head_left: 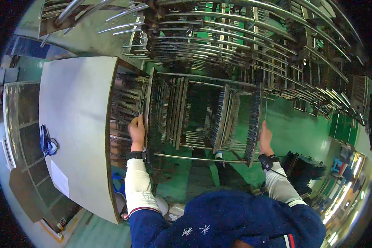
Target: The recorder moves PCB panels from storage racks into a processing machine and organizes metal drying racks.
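Ahead of me stands an open metal rack [202, 158] with toothed side bars and round cross rods. Close to its left side bar [150, 111], my left hand [137, 132] is closed around a thin upright wire handle [143, 96]. On the other side, my right hand [265, 139] grips a similar thin wire [265, 108] beside the right toothed bar [255, 128]. Between my hands, several slotted bars [222, 118] show inside and below the frame. How the wires join the rack cannot be made out.
A large white-topped table [78, 107] stands at the left, with a dark blue item [48, 142] and a sheet of paper [60, 179] on it. More metal racks [235, 37] with long rods fill the far side. Dark stacked material [304, 169] sits on the green floor [297, 132] at the right.
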The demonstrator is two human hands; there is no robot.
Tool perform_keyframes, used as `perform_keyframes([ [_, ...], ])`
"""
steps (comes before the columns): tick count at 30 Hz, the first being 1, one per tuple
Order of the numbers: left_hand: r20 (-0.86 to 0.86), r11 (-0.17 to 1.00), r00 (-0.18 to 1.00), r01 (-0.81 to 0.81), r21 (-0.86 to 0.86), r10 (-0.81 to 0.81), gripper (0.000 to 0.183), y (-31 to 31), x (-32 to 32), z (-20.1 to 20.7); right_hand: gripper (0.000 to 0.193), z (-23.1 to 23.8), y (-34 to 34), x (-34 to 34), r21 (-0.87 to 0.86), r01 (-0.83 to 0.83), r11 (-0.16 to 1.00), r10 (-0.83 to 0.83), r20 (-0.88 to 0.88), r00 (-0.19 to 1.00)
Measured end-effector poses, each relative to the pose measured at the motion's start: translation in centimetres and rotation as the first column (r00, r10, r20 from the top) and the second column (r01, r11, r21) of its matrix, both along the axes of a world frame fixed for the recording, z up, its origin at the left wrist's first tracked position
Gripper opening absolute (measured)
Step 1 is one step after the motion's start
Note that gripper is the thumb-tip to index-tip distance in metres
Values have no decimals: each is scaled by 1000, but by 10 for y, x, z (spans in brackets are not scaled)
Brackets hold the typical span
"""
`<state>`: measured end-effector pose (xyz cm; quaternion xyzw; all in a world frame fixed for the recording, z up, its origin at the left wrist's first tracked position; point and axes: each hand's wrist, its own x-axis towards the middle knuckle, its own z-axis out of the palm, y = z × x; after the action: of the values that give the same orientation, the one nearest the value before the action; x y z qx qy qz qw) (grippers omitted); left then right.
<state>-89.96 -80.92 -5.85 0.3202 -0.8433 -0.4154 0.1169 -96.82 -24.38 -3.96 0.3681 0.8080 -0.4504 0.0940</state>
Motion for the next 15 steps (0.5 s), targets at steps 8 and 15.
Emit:
perform_keyframes([
  [8,182,991,982,80,-108,-59,46,27,-1,-1,62,-14,20,6,238,-61,969,87,-97,992],
  [15,241,965,955,215,-153,-174,47,47,-7,14,69,-56,39,17,218,12,976,-20,34,999],
])
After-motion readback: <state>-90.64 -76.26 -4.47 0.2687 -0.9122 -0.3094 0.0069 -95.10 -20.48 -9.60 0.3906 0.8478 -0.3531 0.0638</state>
